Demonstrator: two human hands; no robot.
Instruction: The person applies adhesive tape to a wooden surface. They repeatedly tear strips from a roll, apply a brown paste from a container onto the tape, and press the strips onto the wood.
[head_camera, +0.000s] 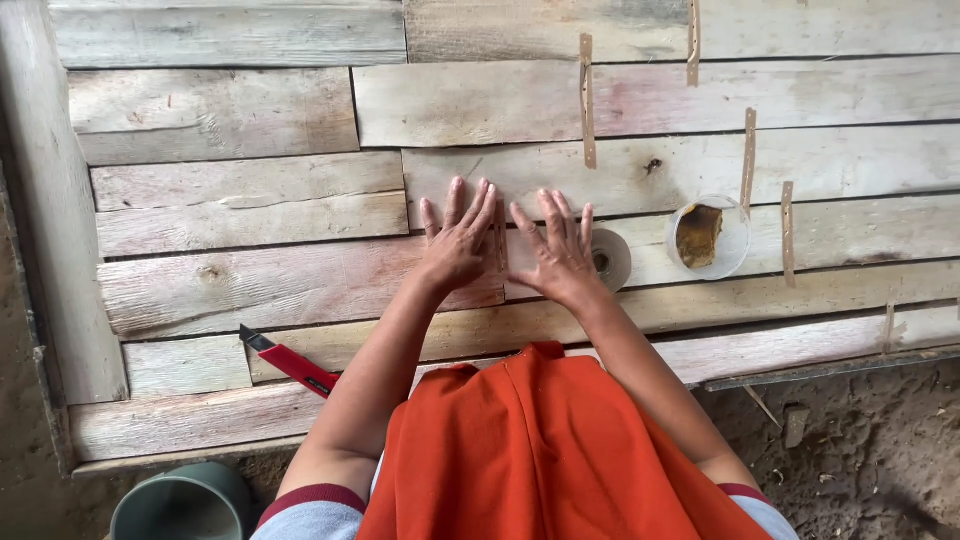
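Both hands press flat, fingers spread and holding nothing: the left hand (458, 238) and right hand (558, 250) flank a brown tape strip (501, 240) on the plank surface (250, 290). A tape roll (610, 259) sits just beside the right hand; a red utility knife (290, 361) lies near the left forearm.

Red knife (290, 361) lies on planks (250, 290). Clear cup (707, 238) w/ brown stuff, tape roll (610, 259) near it. Green bucket (183, 503) at bottom.

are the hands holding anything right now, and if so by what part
Nothing is held. The left hand and right hand lie flat, fingers spread, pressing on the wooden boards beside a tape strip.
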